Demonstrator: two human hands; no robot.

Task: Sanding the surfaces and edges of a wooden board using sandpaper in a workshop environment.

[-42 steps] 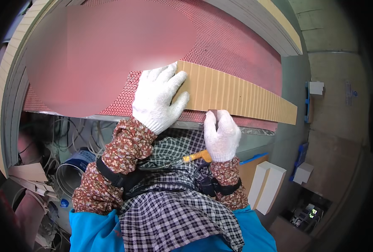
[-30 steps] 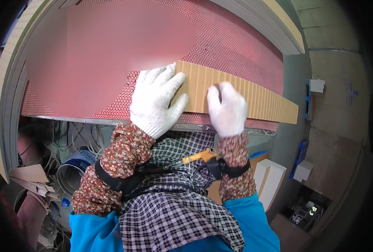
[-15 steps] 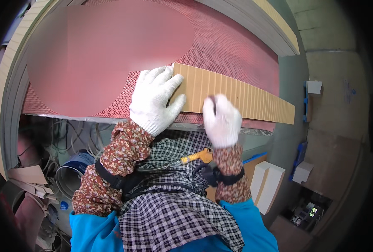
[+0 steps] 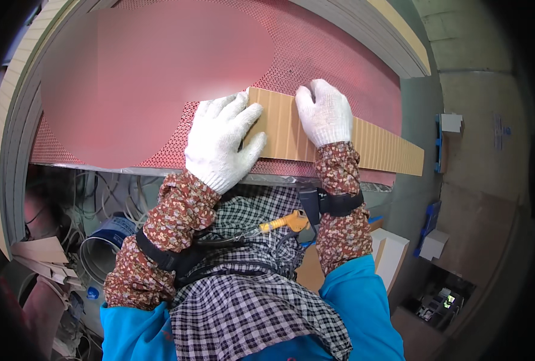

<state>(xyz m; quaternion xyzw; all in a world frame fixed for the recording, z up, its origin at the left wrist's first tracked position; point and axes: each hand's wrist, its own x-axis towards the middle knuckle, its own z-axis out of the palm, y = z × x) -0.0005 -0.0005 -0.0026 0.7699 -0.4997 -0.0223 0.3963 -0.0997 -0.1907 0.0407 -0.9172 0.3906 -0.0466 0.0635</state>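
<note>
Right hand (image 4: 324, 113) had moved up off the near edge of the strip (image 4: 340, 141) and lay across its width, fingertips over the far edge; left hand (image 4: 221, 143) had kept its place at the strip's left end. One ribbed tan strip lay flat on one red perforated sheet (image 4: 340, 54), running from centre toward the right. Two hands, both in white gloves. Left hand was spread open, pressing flat, fingers partly on the strip and partly on the sheet. Right hand was loosely curled over the strip, pressing down rather than gripping. One yellow-handled tool (image 4: 282, 222) hung at the person's chest. One blue can (image 4: 102, 246) stood below the bench, left.
</note>
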